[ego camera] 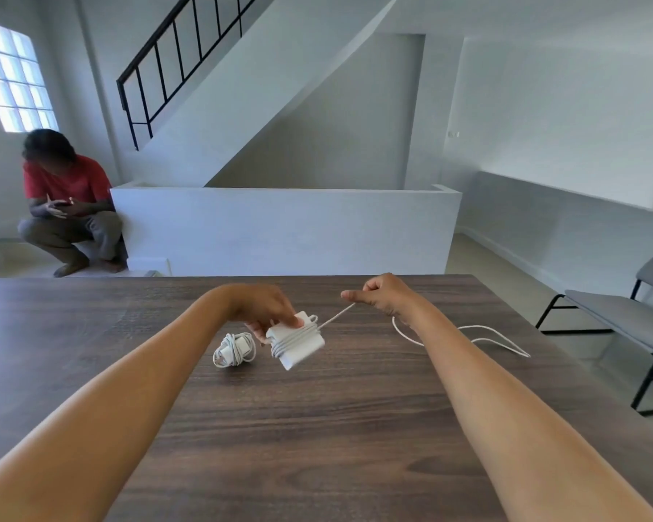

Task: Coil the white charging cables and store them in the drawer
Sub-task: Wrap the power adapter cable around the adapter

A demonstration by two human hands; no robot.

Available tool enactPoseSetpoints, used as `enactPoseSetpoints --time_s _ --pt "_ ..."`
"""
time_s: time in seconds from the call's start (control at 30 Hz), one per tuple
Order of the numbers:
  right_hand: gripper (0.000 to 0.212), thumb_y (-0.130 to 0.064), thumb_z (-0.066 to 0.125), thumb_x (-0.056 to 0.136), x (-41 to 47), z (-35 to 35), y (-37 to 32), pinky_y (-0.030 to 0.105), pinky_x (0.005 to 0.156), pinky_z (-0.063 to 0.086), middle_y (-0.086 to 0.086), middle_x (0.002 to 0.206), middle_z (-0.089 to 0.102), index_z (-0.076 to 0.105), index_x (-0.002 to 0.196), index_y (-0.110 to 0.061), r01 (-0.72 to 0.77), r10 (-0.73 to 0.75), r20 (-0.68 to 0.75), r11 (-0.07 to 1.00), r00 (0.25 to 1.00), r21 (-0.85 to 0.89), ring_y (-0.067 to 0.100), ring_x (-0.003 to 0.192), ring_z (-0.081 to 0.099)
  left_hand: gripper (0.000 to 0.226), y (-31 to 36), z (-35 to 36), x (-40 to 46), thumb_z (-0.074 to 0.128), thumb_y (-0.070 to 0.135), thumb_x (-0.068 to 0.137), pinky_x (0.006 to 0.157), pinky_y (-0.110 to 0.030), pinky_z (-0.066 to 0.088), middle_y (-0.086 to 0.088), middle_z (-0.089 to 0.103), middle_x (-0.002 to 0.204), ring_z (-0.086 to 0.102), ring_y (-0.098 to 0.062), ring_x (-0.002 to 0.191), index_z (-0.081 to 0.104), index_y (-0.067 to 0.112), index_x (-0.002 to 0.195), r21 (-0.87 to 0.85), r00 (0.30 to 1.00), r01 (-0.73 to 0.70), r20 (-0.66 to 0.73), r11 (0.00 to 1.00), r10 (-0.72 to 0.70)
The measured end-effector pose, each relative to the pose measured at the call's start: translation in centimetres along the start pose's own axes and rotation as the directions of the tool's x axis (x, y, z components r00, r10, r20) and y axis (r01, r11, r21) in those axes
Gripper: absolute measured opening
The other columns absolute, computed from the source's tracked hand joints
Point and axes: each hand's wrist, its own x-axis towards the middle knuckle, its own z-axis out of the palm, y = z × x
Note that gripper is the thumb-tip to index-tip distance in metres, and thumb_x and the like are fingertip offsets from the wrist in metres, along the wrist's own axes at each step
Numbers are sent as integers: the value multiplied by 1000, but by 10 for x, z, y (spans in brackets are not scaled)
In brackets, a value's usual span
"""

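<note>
Looking down from the head camera, the view took in a dark wooden table with both bare forearms reaching out over it. The left hand gripped a white charger block just above the tabletop, thumb pressed on its upper face and fingers curled beneath it, the block tilted with one corner pointing down toward the wood. Several turns of white cable were already wound around the block's middle. From those turns a short stretch of the cable ran taut, up and to the right, into the right hand, which pinched it between the thumb and the curled fingers, held a little above the table and apart from the block. Past the right wrist the loose remainder of the cable lay on the table in an open loop, trailing toward the right edge. Just left of the block, resting on the wood and near the left hand but not touching it, sat a second small charger with its own cable bundled in a tight coil. No drawer could be seen from this angle. Beyond the table stood a low white wall and a staircase with a black railing. A person in a red shirt crouched at far left, and a grey chair stood to the right of the table.
</note>
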Motion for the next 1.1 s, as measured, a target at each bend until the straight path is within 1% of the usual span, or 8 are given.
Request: enactPoseSetpoints --time_s 0.13,0.23,0.37,0.43,0.6,0.77,0.9,1.1 --pt "53 -42 76 76 1 -1 -4 25 50 25 -10 42 29 37 46 -22 -2 2 -5 1000 1000 -11 8 41 29 29 -3 10 15 63 31 86 52 -22 52 -4 65 80 64 -18 69 67 5 96 298 967 69 -255 952 10" --pt "45 -41 69 83 -1 4 -7 22 48 27 -14 37 33 46 49 -22 -18 18 29 1000 999 -7 3 35 32 41 0 19 23 53 39 87 63 -29 45 -10 67 95 64 -26 86 61 3 105 529 828 241 -549 814 111" --pt "45 -46 60 88 -6 15 -11 19 46 29 -13 41 39 48 51 -22 -52 41 109 993 993 103 7 42 32 43 11 29 36 43 40 91 66 -34 39 -19 63 95 62 -39 89 52 -1 101 235 505 160 -854 959 125" --pt "45 -48 56 90 -8 20 -14 16 41 25 -15 40 40 49 54 -22 -87 51 208 982 977 167 5 38 29 45 20 27 39 48 39 88 64 -34 42 -19 66 88 63 -39 84 57 -4 95 14 450 33 -893 999 -2" --pt "41 -50 47 95 -11 26 -7 14 38 18 -12 46 35 52 67 -20 -166 43 427 952 903 256 3 37 24 29 36 17 41 64 28 88 57 -33 60 -16 69 82 69 -25 62 59 4 71 -583 641 -360 -722 729 -260" --pt "40 -55 52 90 -12 27 4 15 39 21 -11 50 37 59 69 -22 -177 35 497 954 867 241 4 41 26 17 41 5 26 61 18 91 42 -27 53 -12 63 81 65 -23 64 58 3 83 -780 762 -472 -595 411 -254" --pt "44 -63 58 80 -13 26 10 17 41 22 -9 51 34 62 61 -23 -106 40 410 984 911 140 6 40 25 18 31 -4 13 60 23 91 49 -25 55 -8 61 77 61 -18 61 63 6 86 -814 854 -451 -513 365 -88" --pt "54 -73 62 67 -6 12 15 22 55 33 -13 41 33 59 51 -22 6 -7 161 1000 987 9 2 36 32 26 22 -14 -5 50 25 94 51 -21 51 -5 64 77 61 -11 62 62 4 102 -653 937 -348 -272 673 220"
